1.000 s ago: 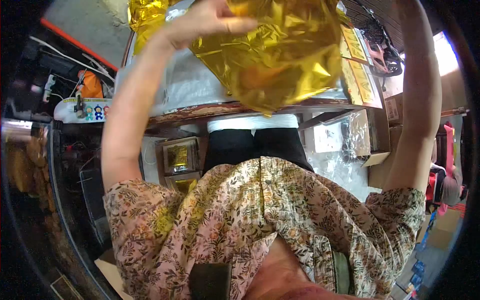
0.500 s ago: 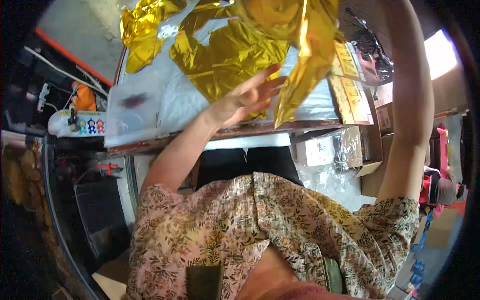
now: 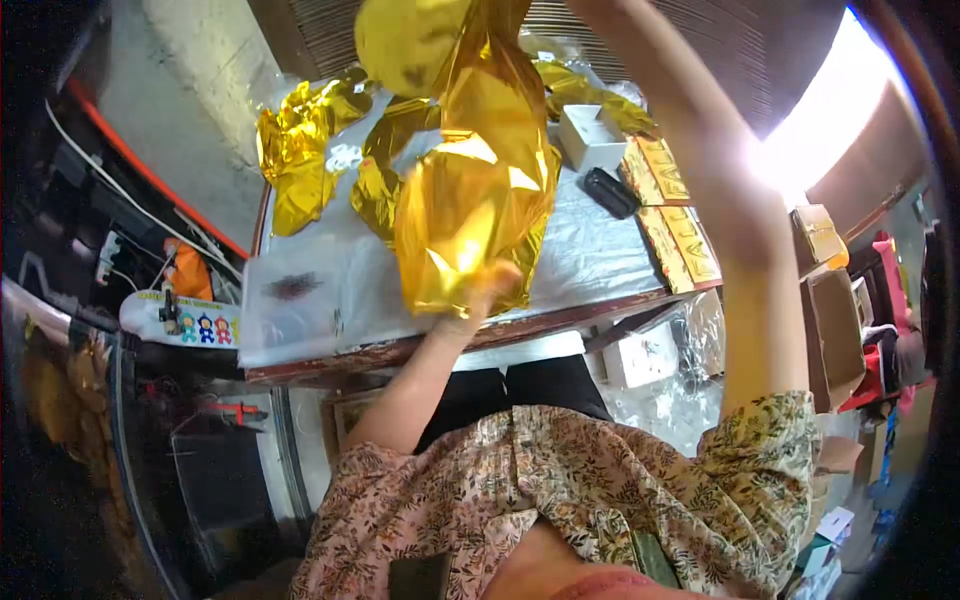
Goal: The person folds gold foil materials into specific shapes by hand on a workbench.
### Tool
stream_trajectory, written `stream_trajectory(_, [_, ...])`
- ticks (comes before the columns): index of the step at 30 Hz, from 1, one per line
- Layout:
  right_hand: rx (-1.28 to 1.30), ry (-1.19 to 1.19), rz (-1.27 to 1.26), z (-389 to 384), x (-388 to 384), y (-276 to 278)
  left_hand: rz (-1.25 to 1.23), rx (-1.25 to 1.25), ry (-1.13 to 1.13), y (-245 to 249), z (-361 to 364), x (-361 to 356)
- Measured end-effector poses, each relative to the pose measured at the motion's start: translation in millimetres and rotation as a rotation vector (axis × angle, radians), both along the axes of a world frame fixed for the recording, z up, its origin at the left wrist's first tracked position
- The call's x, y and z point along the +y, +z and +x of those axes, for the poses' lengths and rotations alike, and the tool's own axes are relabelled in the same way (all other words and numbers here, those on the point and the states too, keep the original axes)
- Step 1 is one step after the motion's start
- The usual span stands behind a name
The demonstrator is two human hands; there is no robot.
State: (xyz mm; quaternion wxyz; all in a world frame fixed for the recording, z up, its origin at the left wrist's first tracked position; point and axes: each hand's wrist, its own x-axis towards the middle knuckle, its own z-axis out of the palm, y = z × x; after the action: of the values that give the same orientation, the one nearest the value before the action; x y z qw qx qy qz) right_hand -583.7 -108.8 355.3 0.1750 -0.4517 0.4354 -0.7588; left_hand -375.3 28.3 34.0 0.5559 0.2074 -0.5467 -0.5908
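A long piece of shiny gold foil [image 3: 470, 190], which looks like a flat foil balloon, hangs upright over the table. At its lower end is my left hand [image 3: 488, 290], touching or right against the foil; motion blur and the foil hide how its fingers lie. My right arm reaches up past the top edge of the view, so its hand is out of sight. More crumpled gold foil [image 3: 305, 195] lies at the table's far left. Another gold foil piece [image 3: 376, 195] lies partly behind the hanging one.
The table [image 3: 370, 290] has a pale plastic cover. On its right stand a small white box [image 3: 592, 138], a black oblong object [image 3: 610, 193] and yellow patterned boxes [image 3: 680, 245]. A clear plastic sheet [image 3: 290, 310] lies at the near left corner. Cartons [image 3: 830, 340] stand at right.
The hanging foil has moved left and now spreads in front of me. My left hand has come to its lower end. My right arm has swung inward, and the view shows more of the table's far side.
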Motion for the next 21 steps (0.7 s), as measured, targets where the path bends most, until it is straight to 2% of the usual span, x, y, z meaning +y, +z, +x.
stream_trajectory(2, [-0.011, 0.092, 0.039, -7.7, -3.1, -25.9, 0.17, 0.56, 0.247, 47.8, -5.5, -17.2])
stream_trajectory(3, [0.0, 0.08, 0.104, -5.8, 12.0, -31.9, 0.284, 0.669, 0.08, 76.9, 9.8, -20.4])
stream_trajectory(4, [0.008, 0.067, 0.174, -5.2, 25.7, -38.6, 0.081, 0.221, 0.341, 38.0, 40.0, -54.2])
stream_trajectory(5, [-0.127, 0.238, 0.051, -18.7, 7.0, -59.1, 0.397, 0.566, 0.23, 80.1, 46.0, -47.5])
stream_trajectory(7, [0.087, 0.099, 0.347, -37.3, 29.2, -69.5, 0.379, 0.519, 0.324, 81.8, 81.7, -72.8])
stream_trajectory(8, [0.199, 0.138, 0.391, -45.6, 39.5, -78.5, 0.33, 0.453, 0.36, 76.6, 103.9, -90.7])
stream_trajectory(10, [0.186, 0.191, 0.444, -70.8, 48.6, -109.4, 0.248, 0.362, 0.439, 64.8, 145.7, -127.9])
stream_trajectory(11, [0.38, 0.137, 0.324, -83.2, 48.1, -129.7, 0.211, 0.343, 0.483, 61.3, 156.3, -139.0])
stream_trajectory(13, [0.187, 0.19, 0.501, -79.2, 60.5, -137.5, 0.218, 0.219, 0.527, 77.8, 165.3, -140.7])
stream_trajectory(16, [0.15, 0.318, 0.534, -91.8, 85.3, -156.3, 0.207, -0.006, 0.586, 104.9, 176.5, -147.8])
stream_trajectory(17, [0.113, 0.396, 0.457, -101.3, 89.4, -170.5, 0.199, -0.125, 0.593, 109.3, 185.1, -158.2])
stream_trajectory(18, [0.149, 0.454, 0.512, -109.6, 105.6, -177.3, 0.047, -0.095, 0.586, 111.3, 184.0, -165.1])
stream_trajectory(19, [0.185, 0.517, 0.571, -106.8, 131.4, -181.7, 0.114, -0.181, 0.562, 117.3, 196.3, -171.2])
stream_trajectory(20, [0.367, 0.327, 0.735, -79.7, 160.6, -178.5, 0.182, -0.27, 0.535, 126.1, 210.6, -174.0])
stream_trajectory(21, [0.417, 0.369, 0.681, -65.5, 184.0, -188.6, 0.063, -0.216, 0.441, 135.7, 199.6, -162.6])
